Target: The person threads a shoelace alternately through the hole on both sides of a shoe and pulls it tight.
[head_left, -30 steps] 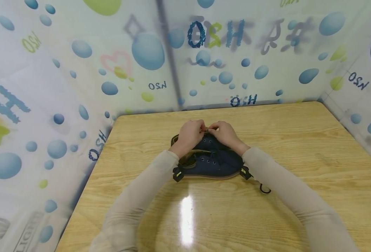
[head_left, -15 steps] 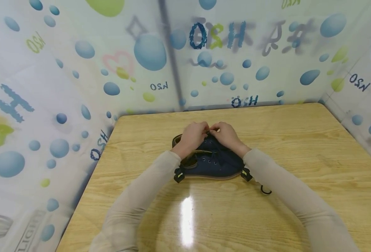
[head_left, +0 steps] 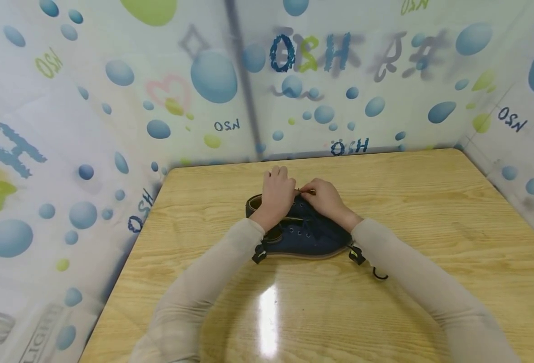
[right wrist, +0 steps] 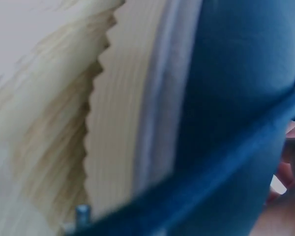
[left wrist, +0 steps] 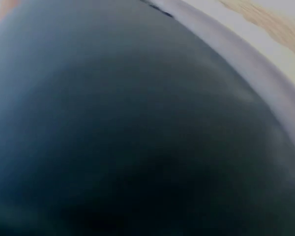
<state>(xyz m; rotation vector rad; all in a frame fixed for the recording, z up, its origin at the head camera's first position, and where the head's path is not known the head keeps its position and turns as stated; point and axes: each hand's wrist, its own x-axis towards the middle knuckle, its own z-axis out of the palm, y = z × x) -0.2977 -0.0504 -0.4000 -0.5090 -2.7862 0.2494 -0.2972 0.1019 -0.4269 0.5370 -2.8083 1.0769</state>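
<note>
From where I stand there are 2 dark blue shoes side by side on the wooden table, toes to the person's right: the near shoe, mostly in plain sight, and the far shoe, largely covered by hands. I count 3 eyelets on the near shoe's visible side; the far shoe's count is uncertain, partly blocked.

The 2 hands are close together over the far shoe. The right hand pinches 1 thin strand, too small to make out properly. The left hand is just beside it, its fingertips hidden behind its own back, so I can't tell whether it grips anything.

At the cuffs sit 2 small black devices, and 1 black loop pokes out by the right sleeve, half tucked under. Both sleeves run off the bottom edge. The left wrist view is a blur of blue; the right wrist view shows a saw-toothed sole edge and fingers cropped at the side.
</note>
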